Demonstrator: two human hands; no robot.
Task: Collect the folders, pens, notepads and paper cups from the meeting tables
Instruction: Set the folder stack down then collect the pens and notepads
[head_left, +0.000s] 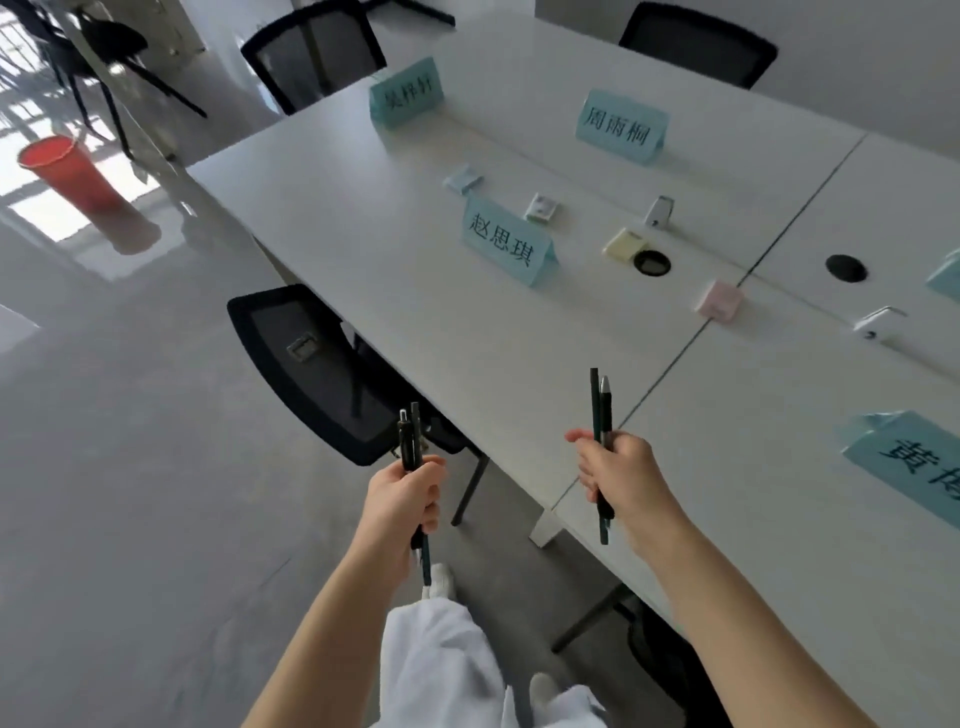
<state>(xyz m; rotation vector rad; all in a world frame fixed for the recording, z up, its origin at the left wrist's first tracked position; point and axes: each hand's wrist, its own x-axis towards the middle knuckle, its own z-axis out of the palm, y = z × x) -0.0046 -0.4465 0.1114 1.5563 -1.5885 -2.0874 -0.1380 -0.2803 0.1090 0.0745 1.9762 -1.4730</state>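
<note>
Nearest the viewer, two bare forearms reach forward beside the white desk (519, 364). Left hand (402, 499) has its grip curled round two dark pens (414, 452), held upright. Right hand (618, 475) likewise pinches two pens (601, 415), over the desk edge. Farther along the desk lie small notepads: a pink one (719, 304), a yellow one (626, 244), a pale blue one (462, 179), among teal name cards (506, 244). On the floor far left stands a red bin (67, 171). With both hands full, picking up a notepad would probably loosen a grip and let a pen slip to the floor.
</note>
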